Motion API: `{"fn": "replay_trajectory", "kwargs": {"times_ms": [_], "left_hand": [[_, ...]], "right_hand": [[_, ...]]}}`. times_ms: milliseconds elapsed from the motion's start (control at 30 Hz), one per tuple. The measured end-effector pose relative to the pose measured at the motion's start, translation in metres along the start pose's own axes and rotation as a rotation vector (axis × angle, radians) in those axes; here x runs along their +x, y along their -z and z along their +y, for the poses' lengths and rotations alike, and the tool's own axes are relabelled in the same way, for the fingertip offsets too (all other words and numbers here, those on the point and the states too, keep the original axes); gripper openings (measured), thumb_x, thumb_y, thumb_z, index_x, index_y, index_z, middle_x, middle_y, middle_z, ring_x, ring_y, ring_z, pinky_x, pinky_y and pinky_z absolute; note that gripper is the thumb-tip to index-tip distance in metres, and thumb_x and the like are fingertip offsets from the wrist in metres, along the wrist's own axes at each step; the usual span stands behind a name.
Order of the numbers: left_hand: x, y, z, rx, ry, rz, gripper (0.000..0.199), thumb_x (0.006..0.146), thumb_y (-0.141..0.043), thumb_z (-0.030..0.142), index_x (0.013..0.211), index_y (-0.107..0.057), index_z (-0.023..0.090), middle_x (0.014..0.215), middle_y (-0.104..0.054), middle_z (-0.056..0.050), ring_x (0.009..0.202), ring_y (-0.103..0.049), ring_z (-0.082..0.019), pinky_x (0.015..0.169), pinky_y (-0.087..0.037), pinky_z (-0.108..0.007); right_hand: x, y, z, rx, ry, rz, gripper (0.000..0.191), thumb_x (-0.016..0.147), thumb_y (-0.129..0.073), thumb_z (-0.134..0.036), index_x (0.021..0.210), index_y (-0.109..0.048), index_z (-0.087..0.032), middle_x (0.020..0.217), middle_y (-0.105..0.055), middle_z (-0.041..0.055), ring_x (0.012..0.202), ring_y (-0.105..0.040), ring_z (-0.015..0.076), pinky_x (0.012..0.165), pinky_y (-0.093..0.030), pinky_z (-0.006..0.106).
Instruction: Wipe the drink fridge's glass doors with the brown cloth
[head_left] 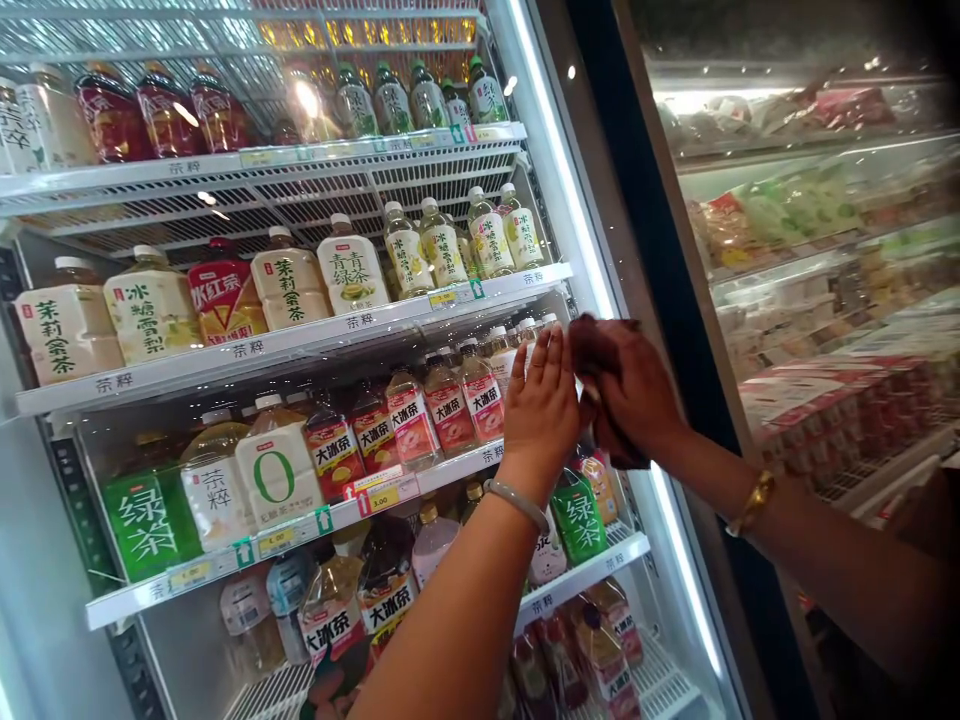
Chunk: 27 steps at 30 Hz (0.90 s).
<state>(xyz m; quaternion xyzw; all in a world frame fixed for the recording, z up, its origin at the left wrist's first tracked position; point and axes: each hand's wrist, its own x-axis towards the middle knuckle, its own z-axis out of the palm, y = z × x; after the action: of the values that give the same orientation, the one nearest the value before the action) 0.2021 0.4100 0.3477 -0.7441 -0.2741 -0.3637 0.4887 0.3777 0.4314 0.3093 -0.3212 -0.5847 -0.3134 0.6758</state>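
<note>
My left hand, with a pale bangle on its wrist, is laid flat toward the glass of an upright drinks cooler, fingers stretched and close together. Right beside it, my right hand is closed on a dark brown cloth, which bunches up above and below the fingers against the glass. A gold bracelet circles the right wrist. Behind the hands, small bottles with pink labels stand on a shelf, partly covered by the left hand. A green-labelled bottle shows just below the hands.
White wire shelves with price strips carry rows of bottled tea at several levels. A bright light strip and a dark door frame run down the cooler's right side. Further right, another cooler holds packaged goods.
</note>
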Motion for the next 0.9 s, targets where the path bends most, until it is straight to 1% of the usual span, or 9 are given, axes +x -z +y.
{"fn": "replay_trajectory", "kwargs": {"times_ms": [100, 167, 267, 400, 500, 600, 700, 767, 900], "left_hand": [[0.000, 0.001, 0.000, 0.013, 0.003, 0.002, 0.061, 0.104, -0.038, 0.019, 0.162, -0.031, 0.001, 0.173, -0.025, -0.013, 0.164, -0.019, -0.029, 0.137, -0.021, -0.053], [-0.001, -0.001, 0.001, 0.013, 0.000, 0.009, 0.061, 0.104, -0.037, 0.017, 0.163, -0.030, 0.002, 0.173, -0.026, -0.013, 0.164, -0.018, -0.028, 0.137, -0.021, -0.053], [-0.001, -0.002, 0.002, -0.021, 0.018, 0.033, 0.060, 0.106, -0.037, 0.021, 0.163, -0.031, 0.006, 0.172, -0.028, -0.013, 0.164, -0.019, -0.026, 0.137, -0.020, -0.053], [0.002, 0.000, 0.003, -0.064, 0.062, 0.054, 0.061, 0.106, -0.039, 0.028, 0.163, -0.034, 0.006, 0.171, -0.030, -0.013, 0.164, -0.020, -0.027, 0.137, -0.016, -0.055], [0.004, 0.003, 0.004, -0.059, 0.109, 0.030, 0.062, 0.104, -0.039, 0.028, 0.161, -0.036, 0.004, 0.172, -0.027, -0.014, 0.164, -0.017, -0.028, 0.137, -0.012, -0.054], [0.004, 0.005, 0.004, -0.043, 0.124, -0.003, 0.066, 0.103, -0.039, 0.028, 0.163, -0.030, 0.002, 0.172, -0.022, -0.015, 0.164, -0.014, -0.027, 0.138, -0.009, -0.052], [0.005, 0.004, 0.004, -0.038, 0.114, -0.011, 0.066, 0.103, -0.038, 0.027, 0.164, -0.028, 0.001, 0.172, -0.024, -0.015, 0.164, -0.016, -0.026, 0.138, -0.008, -0.051], [0.005, 0.004, 0.004, -0.036, 0.118, -0.004, 0.066, 0.103, -0.038, 0.026, 0.164, -0.028, 0.000, 0.172, -0.025, -0.016, 0.164, -0.017, -0.026, 0.137, -0.009, -0.052], [0.004, 0.003, 0.004, -0.029, 0.108, 0.022, 0.066, 0.103, -0.039, 0.025, 0.164, -0.028, 0.002, 0.173, -0.022, -0.015, 0.164, -0.016, -0.027, 0.137, -0.009, -0.053]], "right_hand": [[-0.025, 0.007, -0.002, 0.041, 0.250, -0.147, 0.064, 0.094, -0.052, -0.015, 0.157, -0.043, -0.026, 0.161, -0.049, 0.0114, 0.152, -0.044, 0.0284, 0.124, -0.042, 0.058], [-0.031, 0.015, 0.011, 0.034, 0.318, -0.165, 0.057, 0.096, -0.056, -0.019, 0.151, -0.049, -0.030, 0.159, -0.052, 0.0086, 0.149, -0.048, 0.0281, 0.124, -0.041, 0.058], [-0.010, 0.017, 0.027, -0.040, 0.161, -0.065, 0.055, 0.093, -0.065, -0.031, 0.147, -0.055, -0.024, 0.155, -0.055, 0.0130, 0.144, -0.052, 0.0336, 0.123, -0.040, 0.061], [0.018, -0.003, 0.009, -0.057, 0.019, 0.107, 0.054, 0.101, -0.053, -0.032, 0.151, -0.044, -0.014, 0.148, -0.057, 0.0206, 0.142, -0.053, 0.0316, 0.119, -0.045, 0.056], [0.006, -0.011, -0.007, 0.031, 0.195, 0.008, 0.048, 0.102, -0.051, -0.028, 0.149, -0.045, -0.023, 0.155, -0.053, 0.0142, 0.148, -0.049, 0.0252, 0.123, -0.044, 0.049], [-0.010, 0.000, 0.000, 0.025, 0.336, -0.072, 0.042, 0.102, -0.054, -0.031, 0.144, -0.052, -0.028, 0.161, -0.048, 0.0109, 0.153, -0.044, 0.0270, 0.127, -0.038, 0.055], [-0.001, 0.013, 0.015, -0.147, 0.233, -0.067, 0.046, 0.096, -0.062, -0.036, 0.141, -0.058, -0.027, 0.157, -0.053, 0.0119, 0.146, -0.050, 0.0343, 0.128, -0.030, 0.064], [0.012, 0.014, 0.015, -0.222, 0.162, -0.076, 0.059, 0.089, -0.069, -0.037, 0.146, -0.057, -0.024, 0.154, -0.055, 0.0137, 0.141, -0.053, 0.0381, 0.125, -0.035, 0.064], [0.017, 0.000, -0.007, -0.201, 0.047, -0.059, 0.058, 0.098, -0.057, -0.032, 0.155, -0.048, -0.027, 0.157, -0.053, 0.0118, 0.146, -0.049, 0.0331, 0.123, -0.040, 0.057]]}}
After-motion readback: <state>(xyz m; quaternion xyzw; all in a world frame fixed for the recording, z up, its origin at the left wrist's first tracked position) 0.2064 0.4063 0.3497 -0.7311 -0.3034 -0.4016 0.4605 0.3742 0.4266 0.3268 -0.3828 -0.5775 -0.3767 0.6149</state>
